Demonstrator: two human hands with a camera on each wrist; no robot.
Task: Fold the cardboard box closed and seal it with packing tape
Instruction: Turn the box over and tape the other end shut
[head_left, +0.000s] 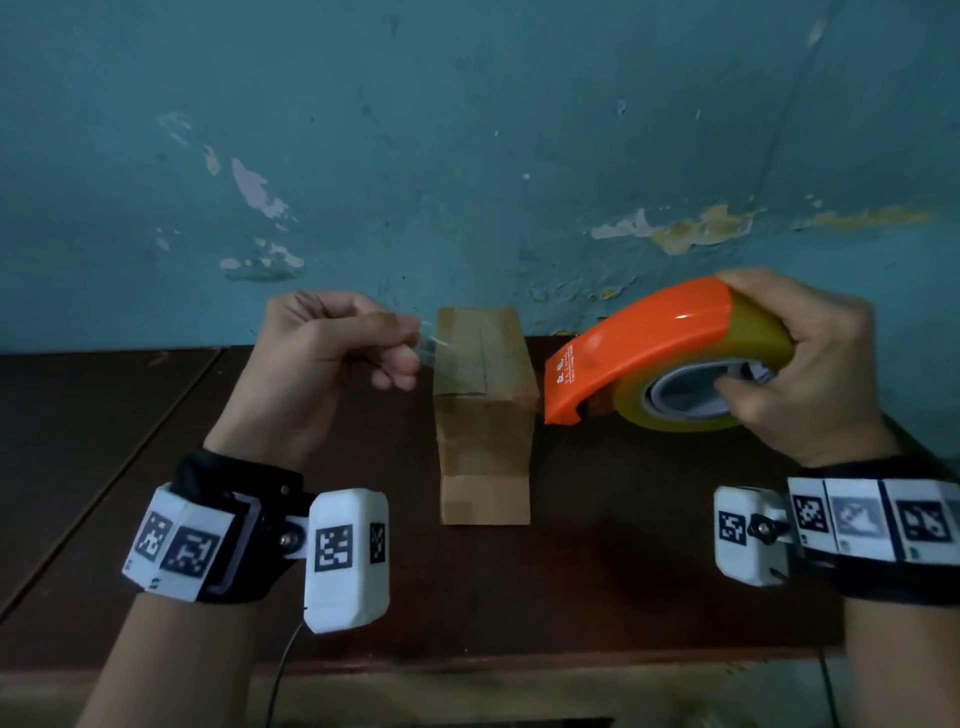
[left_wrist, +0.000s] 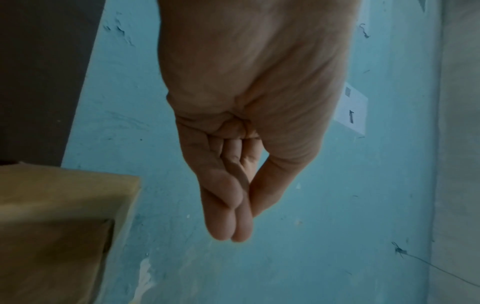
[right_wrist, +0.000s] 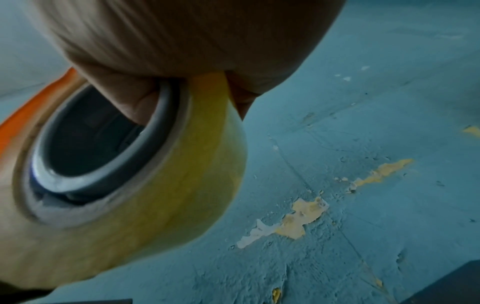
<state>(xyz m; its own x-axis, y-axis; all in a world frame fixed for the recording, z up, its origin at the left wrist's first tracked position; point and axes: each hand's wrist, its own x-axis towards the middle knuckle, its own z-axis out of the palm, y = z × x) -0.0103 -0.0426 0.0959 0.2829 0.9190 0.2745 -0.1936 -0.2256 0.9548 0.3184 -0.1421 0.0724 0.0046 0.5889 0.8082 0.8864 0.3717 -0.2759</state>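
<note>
A small brown cardboard box (head_left: 484, 415), its flaps folded shut and strips of clear tape already across its top, stands at the centre of the frame on a dark brown wooden table (head_left: 623, 545), its far end close to a peeling turquoise wall (head_left: 467, 130). To its left the person's left hand (head_left: 332, 358) hangs above the table with fingers curled, thumb and fingertips pinching a short, nearly transparent piece of clear tape (head_left: 428, 340) that reaches toward the box's upper left edge; whether the tape touches the cardboard cannot be told. In the left wrist view the fingers (left_wrist: 228, 205) press together against the thumb, the box's corner (left_wrist: 64, 205) at lower left. At right of the frame the right hand (head_left: 810, 374) grips a yellowish roll of packing tape (head_left: 696, 400) seated in an orange plastic dispenser (head_left: 639, 343), fingers hooked into the grey core, the dispenser's nose just beside the box's right side. White marker-covered wrist cameras (head_left: 345, 556) sit on both wrists in the lower part of the frame
</note>
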